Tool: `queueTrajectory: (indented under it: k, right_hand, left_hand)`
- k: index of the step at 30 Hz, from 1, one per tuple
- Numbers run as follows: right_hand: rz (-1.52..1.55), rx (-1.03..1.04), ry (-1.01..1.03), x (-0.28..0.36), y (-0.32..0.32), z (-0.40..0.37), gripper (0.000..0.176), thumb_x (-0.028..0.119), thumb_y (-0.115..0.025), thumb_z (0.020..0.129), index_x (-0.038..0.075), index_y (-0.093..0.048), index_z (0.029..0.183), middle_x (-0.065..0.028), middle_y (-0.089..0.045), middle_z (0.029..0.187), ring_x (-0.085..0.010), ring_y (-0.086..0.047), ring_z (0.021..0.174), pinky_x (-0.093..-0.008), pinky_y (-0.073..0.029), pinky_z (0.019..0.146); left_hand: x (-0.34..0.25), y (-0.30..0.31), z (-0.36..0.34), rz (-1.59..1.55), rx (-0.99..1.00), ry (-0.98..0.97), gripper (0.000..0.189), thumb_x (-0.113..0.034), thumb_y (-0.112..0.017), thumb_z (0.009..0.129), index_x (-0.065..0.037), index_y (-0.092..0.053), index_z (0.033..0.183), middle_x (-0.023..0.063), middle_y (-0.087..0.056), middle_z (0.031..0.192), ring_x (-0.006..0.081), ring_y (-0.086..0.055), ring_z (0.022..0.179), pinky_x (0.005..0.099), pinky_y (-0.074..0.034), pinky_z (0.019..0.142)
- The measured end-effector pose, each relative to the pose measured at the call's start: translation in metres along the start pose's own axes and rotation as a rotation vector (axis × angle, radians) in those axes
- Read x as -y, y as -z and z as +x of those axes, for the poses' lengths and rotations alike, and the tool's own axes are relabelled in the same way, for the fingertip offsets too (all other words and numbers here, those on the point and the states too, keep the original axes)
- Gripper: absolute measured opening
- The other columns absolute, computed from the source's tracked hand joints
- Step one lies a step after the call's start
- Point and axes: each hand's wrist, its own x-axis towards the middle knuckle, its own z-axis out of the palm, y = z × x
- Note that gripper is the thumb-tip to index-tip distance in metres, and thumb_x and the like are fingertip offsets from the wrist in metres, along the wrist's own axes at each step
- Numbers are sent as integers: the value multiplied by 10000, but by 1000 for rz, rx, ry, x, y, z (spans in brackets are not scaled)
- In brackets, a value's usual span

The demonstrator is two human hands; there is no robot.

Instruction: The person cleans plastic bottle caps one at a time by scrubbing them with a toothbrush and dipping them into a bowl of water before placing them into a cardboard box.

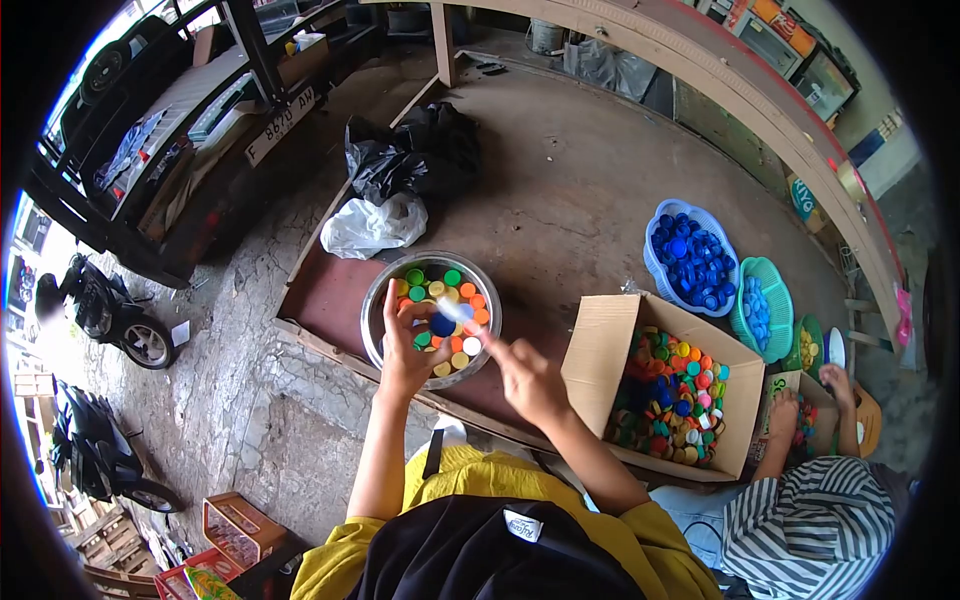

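Note:
My left hand (402, 345) is raised over a round metal bowl (372, 335), with thumb and fingers curled round a dark blue bottle cap (442, 325). My right hand (533, 382) grips a small knife (462, 312); its pale blade is smeared by motion and overlaps the blue cap in this view. Below both hands, the bowl holds many loose bottle caps (460, 360) in green, orange, yellow and white. The bowl stands on the near left part of a low wooden platform (560, 190).
Right of me stands an open cardboard box (600, 350) of mixed caps. Beyond it are a blue basket (655, 270) and a green basket (780, 340) of blue caps. A person in stripes (810, 520) works at far right. Plastic bags (415, 150) lie behind the bowl.

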Motion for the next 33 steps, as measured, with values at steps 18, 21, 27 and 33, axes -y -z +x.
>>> queueTrajectory:
  k: [18, 21, 27, 33]
  right_hand:
    - [-121, -22, -132, -12, 15, -14, 562, 0, -540, 790, 249, -484, 1291, -65, -459, 648, -247, -505, 489, -380, -468, 466]
    - [-79, -115, -151, -13, 29, -25, 549, 8, -526, 815, 228, -456, 1313, -80, -535, 709, -267, -580, 579, -373, -495, 500]
    - [238, -355, -230, 12, 32, -74, 434, -8, -500, 849, 83, -489, 1273, -133, -548, 743, -272, -575, 629, -352, -460, 560]
    - [152, -456, -224, 12, 62, -136, 421, -33, -522, 818, 57, -515, 1230, -123, -525, 721, -273, -548, 564, -346, -440, 496]
  left_hand:
    - [-24, -11, 0, -542, -53, 91, 1016, -196, -770, 687, -39, -92, 1426, 92, -540, 993, 158, -542, 945, 279, -458, 834]
    - [-28, -13, -1, -570, 26, 67, 1064, -127, -756, 674, -90, -12, 1433, 114, -545, 1012, 193, -560, 960, 332, -466, 877]
    - [-42, -54, -6, -591, 181, 86, 1026, -62, -715, 703, -86, 3, 1436, 119, -559, 1015, 189, -549, 986, 332, -444, 881]
    - [-63, -134, -27, -287, 624, -8, 990, -23, -731, 685, -55, -71, 1423, 110, -610, 1000, 209, -572, 973, 329, -426, 891]
